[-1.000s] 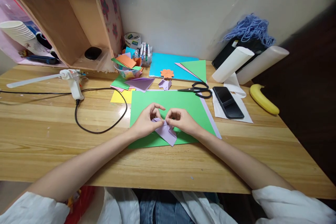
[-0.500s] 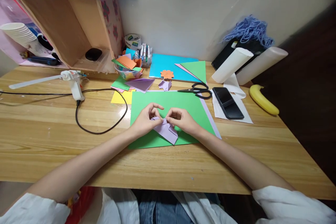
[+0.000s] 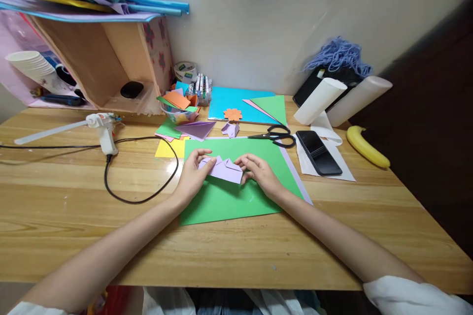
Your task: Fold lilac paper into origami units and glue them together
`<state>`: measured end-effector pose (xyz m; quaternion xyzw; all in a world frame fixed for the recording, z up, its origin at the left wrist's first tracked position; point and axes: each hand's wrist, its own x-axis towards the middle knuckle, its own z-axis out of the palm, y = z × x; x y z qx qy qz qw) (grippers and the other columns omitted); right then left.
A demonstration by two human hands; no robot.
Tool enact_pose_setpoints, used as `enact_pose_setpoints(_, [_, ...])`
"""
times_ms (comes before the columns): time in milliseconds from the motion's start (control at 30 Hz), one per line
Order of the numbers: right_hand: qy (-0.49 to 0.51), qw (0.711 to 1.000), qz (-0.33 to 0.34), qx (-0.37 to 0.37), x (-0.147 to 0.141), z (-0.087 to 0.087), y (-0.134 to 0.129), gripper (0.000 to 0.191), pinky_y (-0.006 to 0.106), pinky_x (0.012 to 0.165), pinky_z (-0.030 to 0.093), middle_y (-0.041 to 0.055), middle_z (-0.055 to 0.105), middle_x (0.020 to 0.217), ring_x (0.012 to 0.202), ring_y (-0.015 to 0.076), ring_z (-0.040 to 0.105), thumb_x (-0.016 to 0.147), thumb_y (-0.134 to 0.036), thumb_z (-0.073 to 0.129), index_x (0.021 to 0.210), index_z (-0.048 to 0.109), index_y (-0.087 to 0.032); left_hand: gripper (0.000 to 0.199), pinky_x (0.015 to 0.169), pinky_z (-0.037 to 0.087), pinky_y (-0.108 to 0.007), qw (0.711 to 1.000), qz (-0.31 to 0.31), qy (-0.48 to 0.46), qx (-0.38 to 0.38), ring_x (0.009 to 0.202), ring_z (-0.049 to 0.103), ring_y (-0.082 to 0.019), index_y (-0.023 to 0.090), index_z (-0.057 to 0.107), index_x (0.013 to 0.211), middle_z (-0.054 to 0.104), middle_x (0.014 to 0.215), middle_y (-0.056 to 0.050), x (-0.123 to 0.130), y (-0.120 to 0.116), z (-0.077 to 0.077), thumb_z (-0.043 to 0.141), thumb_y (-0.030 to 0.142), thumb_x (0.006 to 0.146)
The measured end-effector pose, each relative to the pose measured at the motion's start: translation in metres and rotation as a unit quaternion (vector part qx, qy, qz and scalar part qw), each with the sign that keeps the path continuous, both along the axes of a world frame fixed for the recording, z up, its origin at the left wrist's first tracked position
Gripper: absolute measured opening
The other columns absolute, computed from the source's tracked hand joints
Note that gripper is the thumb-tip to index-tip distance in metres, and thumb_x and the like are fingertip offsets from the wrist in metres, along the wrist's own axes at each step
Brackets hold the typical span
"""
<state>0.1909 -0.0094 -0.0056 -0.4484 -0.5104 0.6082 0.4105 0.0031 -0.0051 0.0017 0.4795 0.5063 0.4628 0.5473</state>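
Observation:
A folded strip of light purple paper (image 3: pixel 223 172) is held up over a green sheet (image 3: pixel 229 204), with small pointed folds along its top edge. My left hand (image 3: pixel 195 172) grips its left end, thumb on the near face and fingers behind. At the right end, my right hand (image 3: pixel 258 172) has bent fingers spread apart around the paper's edge; whether they touch it is hard to tell. Beyond the green sheet lie a small folded purple piece (image 3: pixel 230 130), an orange paper flower (image 3: pixel 233 114) and black-handled scissors (image 3: pixel 277 135).
On the left, a hot glue gun (image 3: pixel 105 133) stands with its black cord looped on the table. A tub of paper scraps (image 3: pixel 179 108) is behind. A phone (image 3: pixel 319 153), a banana (image 3: pixel 367 146) and white paper rolls (image 3: pixel 320 101) occupy the right side.
The purple paper has turned from slanted to nearly level and shows more of its face. My left hand has shifted left along it; my right hand has opened from a pinch at the top fold.

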Motion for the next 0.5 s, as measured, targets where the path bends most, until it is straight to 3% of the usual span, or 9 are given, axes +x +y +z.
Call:
enact_pose_setpoints(133, [-0.03, 0.999, 0.023, 0.02, -0.0022, 0.0008, -0.0021, 0.028, 0.02, 0.047, 0.047, -0.001, 0.052, 0.067, 0.058, 0.0096, 0.052, 0.076, -0.043, 0.057, 0.082, 0.055, -0.015, 0.04, 0.068, 0.044, -0.024, 1.0, -0.001, -0.014, 0.012, 0.079, 0.059, -0.015, 0.016, 0.047, 0.099, 0.058, 0.083, -0.001, -0.0036, 0.0038, -0.0052, 0.066, 0.036, 0.07])
enact_pose_setpoints(367, [-0.017, 0.999, 0.04, 0.015, -0.0034, 0.0003, -0.0023, 0.03, 0.02, 0.045, 0.046, -0.0013, 0.054, 0.067, 0.053, 0.0079, 0.051, 0.073, -0.044, 0.061, 0.078, 0.055, -0.015, 0.039, 0.063, 0.043, -0.023, 0.999, 0.023, 0.006, 0.028, 0.075, 0.057, -0.016, 0.015, 0.048, 0.097, 0.057, 0.081, -0.002, -0.0016, 0.0015, -0.0053, 0.065, 0.035, 0.069])
enact_pose_setpoints(500, [-0.023, 0.999, -0.012, 0.036, -0.0036, -0.0019, -0.0018, 0.029, 0.019, 0.041, 0.041, -0.0027, 0.051, 0.063, 0.05, 0.0078, 0.047, 0.07, -0.042, 0.065, 0.073, 0.053, -0.016, 0.035, 0.065, 0.041, -0.024, 1.0, -0.007, 0.029, 0.009, 0.078, 0.055, -0.016, 0.014, 0.056, 0.099, 0.059, 0.081, -0.003, -0.0017, 0.0014, 0.0018, 0.059, 0.038, 0.073])
